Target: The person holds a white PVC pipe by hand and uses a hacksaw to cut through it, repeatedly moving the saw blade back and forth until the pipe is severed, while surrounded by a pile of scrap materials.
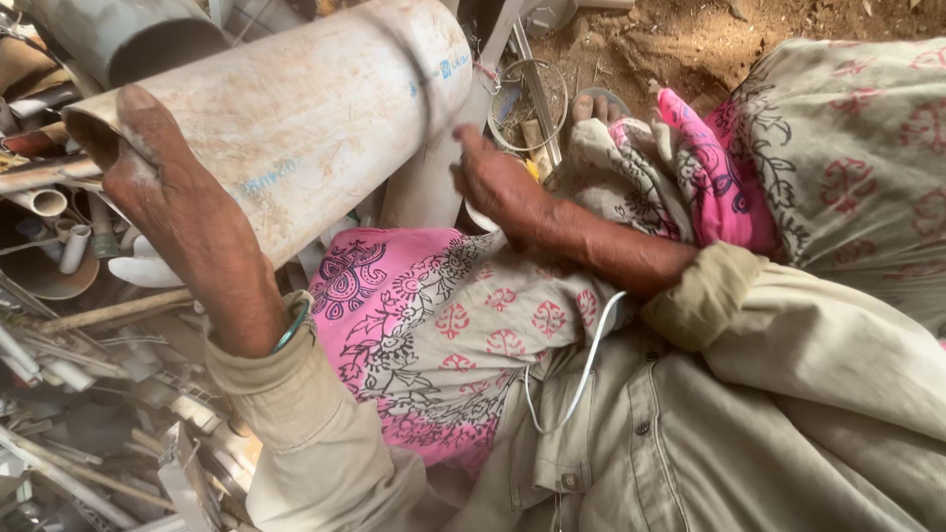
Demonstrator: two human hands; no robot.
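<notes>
Nearest, the person sits in a beige shirt [769,394] with pink patterned cloth [443,325] across the lap; the left hand [168,187] is wrapped around the open end of a wide, dusty pipe [315,108], thumb hooked over its rim. The right hand [498,182] rests, fingers loosely curled, against the pipe's far flared end, holding nothing else. Judgement: a firmer right grip would steady the pipe above the scrap pile [89,394].
</notes>
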